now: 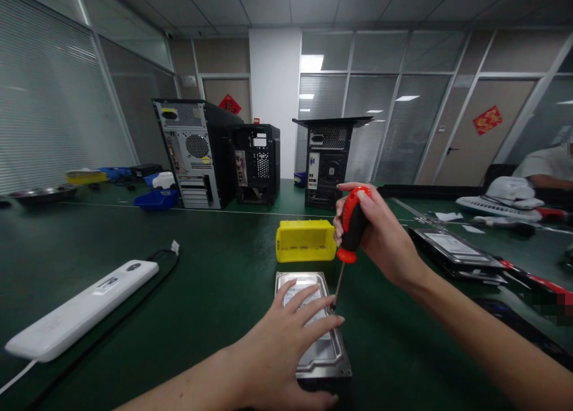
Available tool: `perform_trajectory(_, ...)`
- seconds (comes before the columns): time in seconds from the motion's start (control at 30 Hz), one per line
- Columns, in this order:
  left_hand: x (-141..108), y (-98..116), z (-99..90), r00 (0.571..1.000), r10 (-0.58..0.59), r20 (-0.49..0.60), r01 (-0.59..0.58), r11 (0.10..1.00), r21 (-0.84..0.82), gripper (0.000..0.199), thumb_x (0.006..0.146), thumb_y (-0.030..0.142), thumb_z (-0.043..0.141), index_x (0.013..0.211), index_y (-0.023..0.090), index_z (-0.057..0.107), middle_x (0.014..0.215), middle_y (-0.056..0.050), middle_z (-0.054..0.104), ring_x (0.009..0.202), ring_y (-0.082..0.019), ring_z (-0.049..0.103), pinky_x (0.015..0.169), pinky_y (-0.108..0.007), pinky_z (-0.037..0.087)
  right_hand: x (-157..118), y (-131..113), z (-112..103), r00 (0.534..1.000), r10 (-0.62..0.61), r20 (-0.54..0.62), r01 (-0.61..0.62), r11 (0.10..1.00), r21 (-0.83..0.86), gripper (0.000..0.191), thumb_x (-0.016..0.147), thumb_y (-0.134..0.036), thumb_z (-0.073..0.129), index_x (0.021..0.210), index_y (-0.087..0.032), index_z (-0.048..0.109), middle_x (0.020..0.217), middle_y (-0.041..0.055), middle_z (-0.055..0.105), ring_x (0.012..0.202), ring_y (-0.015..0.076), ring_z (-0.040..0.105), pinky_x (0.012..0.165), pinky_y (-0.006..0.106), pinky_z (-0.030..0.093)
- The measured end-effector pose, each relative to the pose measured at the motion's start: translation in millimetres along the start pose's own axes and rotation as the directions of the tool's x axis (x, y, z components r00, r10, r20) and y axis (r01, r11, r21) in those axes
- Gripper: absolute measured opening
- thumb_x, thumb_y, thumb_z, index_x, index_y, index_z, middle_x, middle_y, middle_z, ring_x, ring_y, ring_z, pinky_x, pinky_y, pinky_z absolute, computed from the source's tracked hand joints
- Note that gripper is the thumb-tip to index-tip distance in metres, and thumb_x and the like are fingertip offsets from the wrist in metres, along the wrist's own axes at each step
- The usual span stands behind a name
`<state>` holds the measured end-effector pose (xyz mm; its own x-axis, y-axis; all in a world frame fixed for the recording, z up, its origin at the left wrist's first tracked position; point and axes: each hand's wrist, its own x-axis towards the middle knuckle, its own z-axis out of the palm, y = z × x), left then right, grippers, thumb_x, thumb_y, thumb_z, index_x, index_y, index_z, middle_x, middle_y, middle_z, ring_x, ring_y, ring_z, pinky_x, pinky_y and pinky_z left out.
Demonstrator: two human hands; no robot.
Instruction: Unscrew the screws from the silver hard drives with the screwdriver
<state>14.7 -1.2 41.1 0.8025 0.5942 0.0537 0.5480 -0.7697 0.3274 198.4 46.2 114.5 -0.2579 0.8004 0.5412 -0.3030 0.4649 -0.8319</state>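
A silver hard drive [322, 357] lies flat on the green table [201, 315] in front of me. My left hand [290, 333] rests across it with the fingers spread, partly hiding its label. In my right hand [380, 232] is a screwdriver [351, 229] with a red and black handle. It stands nearly upright, its thin shaft reaching down to the drive's right edge beside my left fingertips. Whether the tip sits in a screw is too small to tell. Just behind the drive is a yellow plastic bin [306, 241].
Computer cases [194, 154] stand at the back, near a blue bin [156, 200]. A white power strip [85, 309] lies on the left. Stacked hard drives [456, 247], a red-handled tool [532, 280] and a white keyboard [496, 207] are on the right. A person [546, 169] sits at far right.
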Motion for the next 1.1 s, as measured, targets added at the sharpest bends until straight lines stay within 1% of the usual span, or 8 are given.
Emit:
perform_trajectory(0.13,-0.8,0.9,-1.8,1.0,-0.003,-0.001,0.003,1.0,-0.015,0.077,0.073,0.061,0.055,0.14,0.031,0.032,0.15,-0.004,0.025,0.136,-0.039,0.018,0.106,-0.064,0.005,2.7,0.4,4.2,0.998,-0.032,-0.054,0.03,0.999,-0.039,0.018,0.083,-0.035,0.058,0.092,-0.023,0.049,0.082,-0.0025,0.055,0.063,0.008,0.054,0.058,0.022,0.049)
perform_trajectory(0.27,-0.6,1.1,-2.6,1.0,-0.002,0.022,0.003,0.999,-0.032,0.078,0.073,0.059,0.056,0.14,0.03,0.031,0.15,-0.005,0.024,0.136,-0.04,0.017,0.105,-0.065,0.004,3.4,1.1,10.0,0.996,-0.066,-0.056,0.062,0.995,-0.074,0.027,0.078,-0.031,0.065,0.09,-0.024,0.041,0.071,-0.0067,0.055,0.053,0.0066,0.052,0.052,0.02,0.047)
perform_trajectory(0.33,-0.3,1.2,-2.4,0.999,-0.007,0.033,0.008,1.0,-0.028,0.078,0.073,0.059,0.056,0.141,0.03,0.031,0.15,-0.005,0.024,0.136,-0.04,0.016,0.105,-0.065,0.003,2.0,0.9,11.2,0.997,-0.072,-0.02,0.07,0.995,-0.07,0.026,0.08,-0.031,0.062,0.094,-0.026,0.041,0.068,-0.0077,0.053,0.049,0.0061,0.049,0.049,0.019,0.044)
perform_trajectory(0.43,0.3,1.8,-2.0,0.999,-0.015,0.032,0.016,1.0,-0.01,0.078,0.072,0.059,0.057,0.141,0.031,0.03,0.15,-0.004,0.024,0.136,-0.039,0.016,0.105,-0.065,0.003,0.2,0.0,10.6,0.998,-0.063,0.027,0.063,0.998,-0.008,0.019,0.087,-0.037,0.051,0.102,-0.026,0.046,0.072,-0.005,0.052,0.054,0.0073,0.05,0.051,0.021,0.044)
perform_trajectory(0.57,1.3,3.1,-3.1,0.999,-0.02,0.041,0.02,1.0,0.011,0.082,0.07,0.053,0.063,0.141,0.033,0.029,0.15,-0.004,0.024,0.136,-0.04,0.018,0.104,-0.066,0.005,2.4,0.6,7.5,0.996,-0.044,0.073,0.042,0.999,0.019,0.025,0.09,-0.038,0.044,0.107,-0.022,0.052,0.081,-0.0009,0.053,0.063,0.0091,0.052,0.058,0.023,0.047)
perform_trajectory(0.73,2.1,4.3,-8.0,0.998,-0.008,0.062,0.009,1.0,-0.014,0.078,0.073,0.052,0.061,0.142,0.033,0.027,0.15,-0.005,0.025,0.135,-0.04,0.019,0.104,-0.066,0.007,6.9,5.0,3.8,0.995,-0.08,0.053,0.078,0.996,0.037,0.017,0.087,-0.036,0.051,0.096,-0.021,0.051,0.084,-0.0007,0.056,0.066,0.009,0.054,0.063,0.024,0.049)
perform_trajectory(0.9,1.9,4.6,-8.9,0.999,-0.004,0.043,0.004,1.0,0.004,0.078,0.072,0.052,0.062,0.141,0.034,0.029,0.149,-0.004,0.027,0.134,-0.041,0.022,0.104,-0.066,0.008,6.9,8.3,2.7,0.996,-0.073,0.057,0.073,0.997,0.016,0.019,0.084,-0.033,0.058,0.093,-0.024,0.044,0.073,-0.0057,0.054,0.054,0.0061,0.051,0.056,0.021,0.046)
perform_trajectory(1.1,2.6,4.0,-5.7,0.999,-0.014,0.044,0.012,0.999,0.036,0.08,0.071,0.053,0.062,0.141,0.035,0.027,0.149,-0.003,0.026,0.134,-0.04,0.021,0.104,-0.067,0.009,6.5,10.4,2.5,0.997,-0.067,0.045,0.062,0.992,0.107,0.025,0.09,-0.043,0.042,0.105,-0.025,0.048,0.074,-0.0035,0.051,0.055,0.0078,0.049,0.055,0.023,0.047)
